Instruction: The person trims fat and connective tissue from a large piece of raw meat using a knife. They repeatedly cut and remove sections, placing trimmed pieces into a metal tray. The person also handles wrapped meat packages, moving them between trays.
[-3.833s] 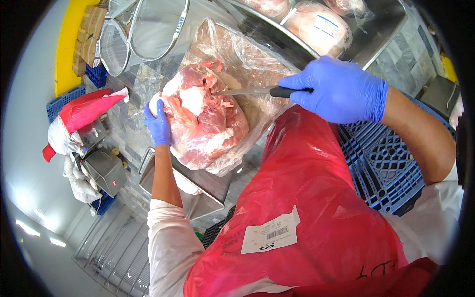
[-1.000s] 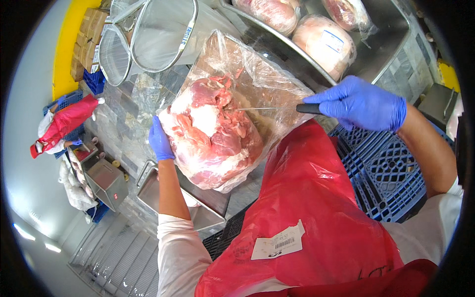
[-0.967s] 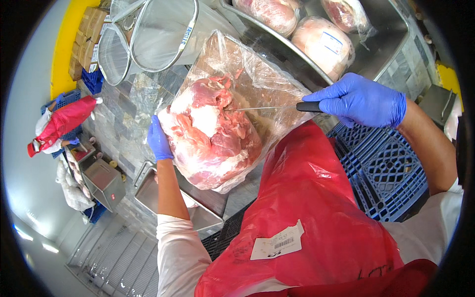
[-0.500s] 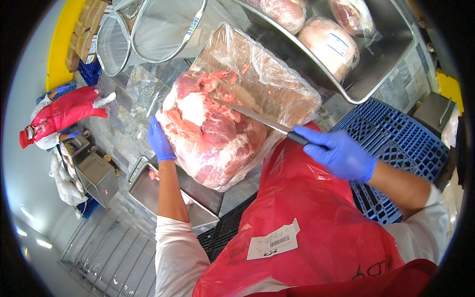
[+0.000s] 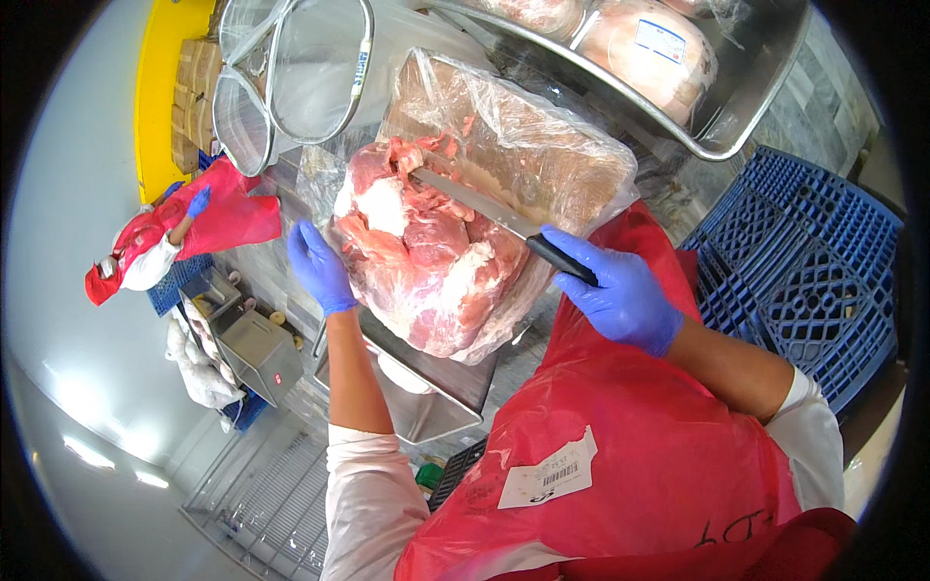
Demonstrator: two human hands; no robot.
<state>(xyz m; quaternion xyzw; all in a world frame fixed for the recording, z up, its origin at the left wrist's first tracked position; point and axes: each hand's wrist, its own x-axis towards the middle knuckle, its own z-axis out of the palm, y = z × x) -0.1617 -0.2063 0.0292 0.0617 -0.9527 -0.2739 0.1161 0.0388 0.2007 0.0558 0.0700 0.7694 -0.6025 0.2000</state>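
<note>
Right hand (image 5: 622, 298) has come in closer to the meat (image 5: 438, 247), now between three and four o'clock of it, with the knife (image 5: 494, 215); blade tip lies farther up, near the meat's twelve. Fingers wrapped snugly about the black handle (image 5: 560, 258). Left hand (image 5: 322, 269) wider off at nine, fingers loosely spread, gripping nothing; whether they brush the edge, can't tell.

Meat: large lump on the left part of a film-wrapped block (image 5: 586, 155), just off frame centre toward ten. Judged heavy, soft, slick with fat; apt to sag or slide. Ragged scraps at twelve probably tear easily; better hold likely a flat palm on the bulk at nine or six.

Other changes: co-worker (image 5: 228, 211) out at nine has a gloved hand lifted; metal tub (image 5: 718, 155) at two shows higher in view
</note>
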